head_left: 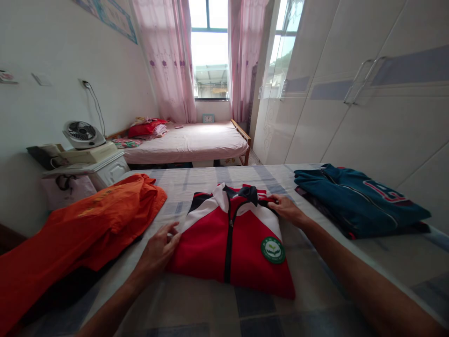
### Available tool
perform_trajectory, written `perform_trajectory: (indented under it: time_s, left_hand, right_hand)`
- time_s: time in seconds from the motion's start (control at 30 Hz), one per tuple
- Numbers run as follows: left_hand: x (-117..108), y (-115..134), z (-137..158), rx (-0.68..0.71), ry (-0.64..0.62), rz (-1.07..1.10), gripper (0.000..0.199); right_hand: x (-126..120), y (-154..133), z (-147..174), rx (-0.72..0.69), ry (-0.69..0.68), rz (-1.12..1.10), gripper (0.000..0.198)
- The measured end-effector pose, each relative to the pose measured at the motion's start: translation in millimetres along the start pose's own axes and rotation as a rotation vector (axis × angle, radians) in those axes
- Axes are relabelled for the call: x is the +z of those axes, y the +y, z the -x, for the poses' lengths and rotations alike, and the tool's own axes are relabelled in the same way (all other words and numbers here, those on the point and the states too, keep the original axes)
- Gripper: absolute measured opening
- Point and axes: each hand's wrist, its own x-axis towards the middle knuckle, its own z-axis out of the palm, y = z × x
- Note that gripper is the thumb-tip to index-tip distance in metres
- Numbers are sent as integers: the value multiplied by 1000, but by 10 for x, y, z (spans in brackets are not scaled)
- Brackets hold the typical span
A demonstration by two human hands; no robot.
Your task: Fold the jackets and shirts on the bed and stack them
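A folded red, white and black zip-up jacket (206, 238) lies front up on the bed before me, a round green badge (272, 250) on its chest. My left hand (162, 245) rests at the jacket's left edge, fingers loosely curved and apart, holding nothing. At the far right shoulder, my right hand (286, 209) has its fingertips closed on the jacket's edge. The undersides of those fingers are hidden.
An orange garment (105, 224) is spread at the left over something dark. To the right lies a folded teal zip jacket (354, 199) on darker clothing. Beyond are a second bed (199, 142), a small fan (84, 133) and a white wardrobe (326, 121).
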Motion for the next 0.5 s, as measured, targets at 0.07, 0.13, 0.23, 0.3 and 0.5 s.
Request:
perform_trajectory:
  time_s: [0.07, 0.13, 0.23, 0.3, 0.5]
  left_hand:
    - [11, 70, -225, -8, 21, 26, 52]
    - [70, 166, -464, -46, 8, 122, 58]
    - [238, 314, -760, -51, -22, 250, 59]
    - [358, 407, -886, 1, -43, 282, 48]
    - [487, 612, -1102, 235, 71, 240, 35]
  right_hand:
    - [43, 50, 1, 46, 33, 14, 28]
    - [70, 56, 15, 71, 61, 3, 34]
    - [74, -8, 47, 49, 27, 53, 41]
    - [57, -65, 59, 7, 3, 45, 40]
    - [-26, -122, -33, -150, 220, -133, 35]
